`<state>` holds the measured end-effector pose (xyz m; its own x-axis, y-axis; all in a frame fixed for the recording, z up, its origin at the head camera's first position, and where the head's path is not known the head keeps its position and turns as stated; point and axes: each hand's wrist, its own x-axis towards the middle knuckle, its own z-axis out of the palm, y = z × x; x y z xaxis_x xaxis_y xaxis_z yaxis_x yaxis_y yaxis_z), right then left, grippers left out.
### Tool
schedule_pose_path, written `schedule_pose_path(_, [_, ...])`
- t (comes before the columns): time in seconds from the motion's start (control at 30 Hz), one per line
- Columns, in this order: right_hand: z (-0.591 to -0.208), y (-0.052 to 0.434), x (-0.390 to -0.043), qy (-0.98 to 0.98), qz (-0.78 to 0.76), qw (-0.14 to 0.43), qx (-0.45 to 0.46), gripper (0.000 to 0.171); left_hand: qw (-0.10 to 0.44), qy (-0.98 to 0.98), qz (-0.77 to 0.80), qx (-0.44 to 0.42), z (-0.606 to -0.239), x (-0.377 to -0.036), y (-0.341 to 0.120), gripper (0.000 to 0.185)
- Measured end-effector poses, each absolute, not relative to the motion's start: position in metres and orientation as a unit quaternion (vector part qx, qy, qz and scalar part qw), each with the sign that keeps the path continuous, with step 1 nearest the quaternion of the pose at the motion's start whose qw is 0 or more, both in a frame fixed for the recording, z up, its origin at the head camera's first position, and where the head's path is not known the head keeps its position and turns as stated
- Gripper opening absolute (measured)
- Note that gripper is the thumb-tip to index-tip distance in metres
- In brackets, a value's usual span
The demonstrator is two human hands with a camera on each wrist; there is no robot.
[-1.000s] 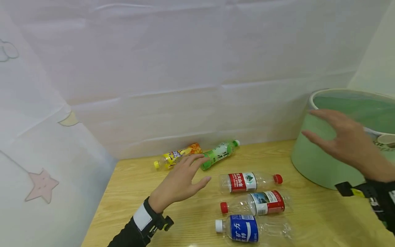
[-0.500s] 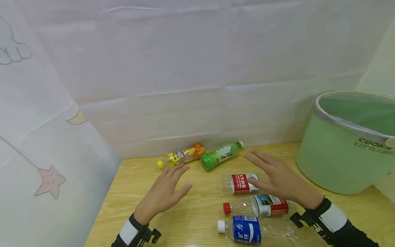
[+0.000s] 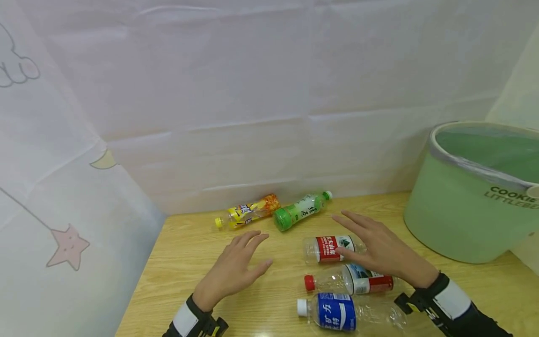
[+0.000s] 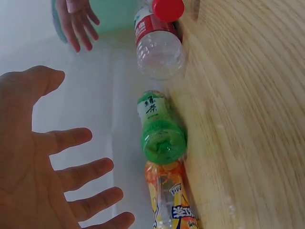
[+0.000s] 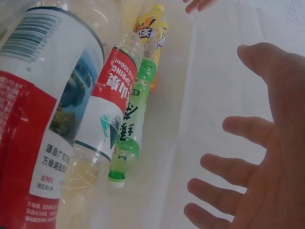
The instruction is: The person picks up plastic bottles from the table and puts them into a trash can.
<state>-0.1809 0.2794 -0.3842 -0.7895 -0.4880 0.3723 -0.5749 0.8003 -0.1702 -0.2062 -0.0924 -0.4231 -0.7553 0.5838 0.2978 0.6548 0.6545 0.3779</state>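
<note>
While both hands hover above the wooden table (image 3: 185, 262), neither holds anything. The left hand (image 3: 236, 269) is spread palm down, fingers straight and apart, its grip empty, just short of the yellow bottle (image 3: 247, 211) and the green tea bottle (image 3: 301, 210) that lie end to end along the back edge by the white cloth backdrop (image 3: 252, 93). In the left wrist view the same open fingers (image 4: 71, 176) show beside the green tea bottle (image 4: 159, 131), whose base points toward the camera, with the yellow bottle (image 4: 169, 200) next to it.

The right hand (image 3: 379, 252) is also flat and spread, its grip apart, hanging over the cap end of the red-label water bottle (image 3: 330, 248), which lies on its side near the middle of the table; whether the palm touches it I cannot tell. Just in front of that bottle lies a second clear bottle with a red cap (image 3: 349, 281), partly under the right wrist, and nearest to the person lies the blue-label bottle (image 3: 337, 311) with a white cap. The three are roughly parallel and close together.

At the table's right end stands a pale green bin (image 3: 446, 210), well apart from both hands, printed with dark letters near its rim.
</note>
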Motion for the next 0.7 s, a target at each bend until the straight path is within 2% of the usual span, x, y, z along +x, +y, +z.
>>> schedule_pose_path(0.4, [-0.385,0.280,-0.180,-0.942,0.145,0.138,0.270,0.073,0.045,-0.909,-0.239,-0.340,-0.423,-0.205,-0.084,0.063])
schedule_pose_path(0.6, [-0.385,0.281,-0.182,-0.940,0.149,0.139,0.273,0.072,0.016,-0.909,-0.242,-0.339,-0.430,-0.198,-0.077,0.071])
schedule_pose_path(0.7, [-0.385,0.281,-0.182,-0.940,0.151,0.136,0.272,0.072,0.027,-0.903,-0.238,-0.356,-0.436,-0.190,-0.067,0.078])
